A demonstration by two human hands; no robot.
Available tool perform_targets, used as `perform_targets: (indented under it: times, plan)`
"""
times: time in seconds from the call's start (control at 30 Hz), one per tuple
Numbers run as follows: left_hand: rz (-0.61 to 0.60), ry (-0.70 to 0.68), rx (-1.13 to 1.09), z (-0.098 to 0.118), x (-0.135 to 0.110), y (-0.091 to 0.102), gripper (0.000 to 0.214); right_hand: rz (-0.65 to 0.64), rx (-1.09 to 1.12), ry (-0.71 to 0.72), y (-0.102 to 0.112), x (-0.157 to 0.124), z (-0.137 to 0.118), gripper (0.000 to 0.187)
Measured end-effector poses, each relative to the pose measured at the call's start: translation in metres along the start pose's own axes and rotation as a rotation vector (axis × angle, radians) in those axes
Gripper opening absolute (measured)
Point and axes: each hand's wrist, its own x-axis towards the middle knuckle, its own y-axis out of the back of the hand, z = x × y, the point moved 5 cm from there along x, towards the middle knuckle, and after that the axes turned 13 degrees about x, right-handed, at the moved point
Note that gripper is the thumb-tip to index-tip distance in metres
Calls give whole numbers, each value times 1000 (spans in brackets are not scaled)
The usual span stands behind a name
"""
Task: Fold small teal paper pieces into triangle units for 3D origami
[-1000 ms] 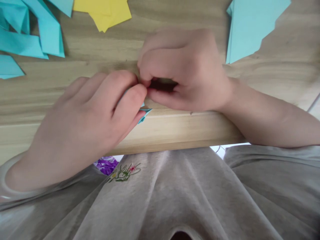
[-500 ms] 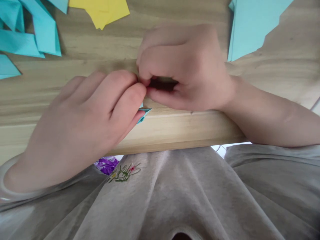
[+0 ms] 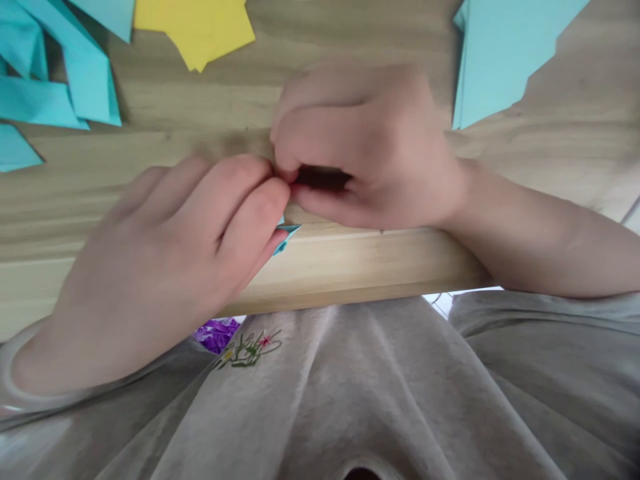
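Between the thumb and fingers of my left hand [image 3: 185,233] is a small folded piece of turquoise paper [image 3: 285,241]; only its pointed edges peek out beside the thumb. My right hand [image 3: 360,147] is curled, its thumb and index fingertips pinched together right against the left fingertips. What the right fingertips grip is hidden behind the fingers. Both hands meet just above the front edge of the wooden table [image 3: 360,263].
Several folded turquoise paper strips [image 3: 93,80] lie at the far left. Yellow paper sheets [image 3: 205,33] rest at the back, and a stack of turquoise paper [image 3: 505,67] at the back right. Below the table edge shows something purple and shiny [image 3: 217,333].
The whole view has shifted slightly, so the table and papers sit a little lower. Both hands keep nearly the same pinched pose at the folded paper.
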Motion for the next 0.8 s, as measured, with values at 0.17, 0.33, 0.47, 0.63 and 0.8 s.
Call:
perform_targets:
  times: [0.17, 0.33, 0.47, 0.63, 0.8]
  plan:
    - [34, -32, 22, 2, 4, 2, 35, 30, 31, 29, -2, -1, 0, 18]
    - [63, -19, 68, 2, 7, 1, 29, 13, 37, 14, -3, 1, 1, 21]
    - [101, -33, 104, 4, 7, 3, 26, 0, 46, 11, -5, 1, 2, 21]
    - [140, -43, 129, 6, 6, 6, 25, 5, 44, 9, -6, 1, 2, 17]
    - [189, -62, 170, 7, 7, 9, 22, 38, 57, 40, -5, 1, 1, 16]
